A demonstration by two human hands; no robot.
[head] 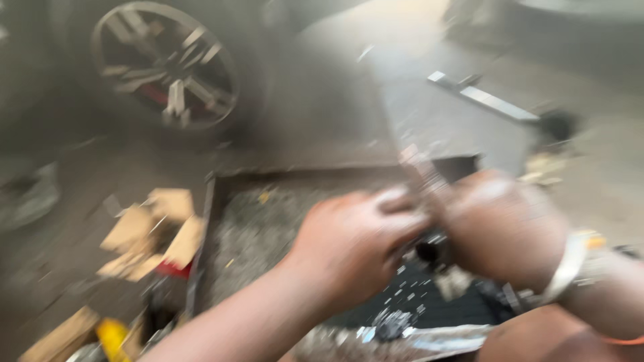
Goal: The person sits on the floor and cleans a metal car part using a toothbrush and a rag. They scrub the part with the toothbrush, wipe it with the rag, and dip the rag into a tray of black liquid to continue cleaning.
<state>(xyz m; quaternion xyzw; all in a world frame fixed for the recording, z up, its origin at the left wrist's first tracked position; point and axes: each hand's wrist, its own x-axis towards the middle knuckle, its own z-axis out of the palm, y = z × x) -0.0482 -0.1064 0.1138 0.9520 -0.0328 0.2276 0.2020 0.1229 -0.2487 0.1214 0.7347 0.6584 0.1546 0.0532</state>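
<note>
Metal tool between left hand and right hand

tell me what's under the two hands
Under the left hand and right hand lies a shallow metal tray with a gritty floor, plus dark parts and shiny bits. The hands cover whatever sits right below them, and blur hides detail.

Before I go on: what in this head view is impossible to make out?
- Part between left hand and right hand: motion blur and the fingers hide its shape.
- Small pieces below the hands: blurred, too small.
- Right forearm: cut by the edge.
- Car wheel: smeared by blur.
</note>
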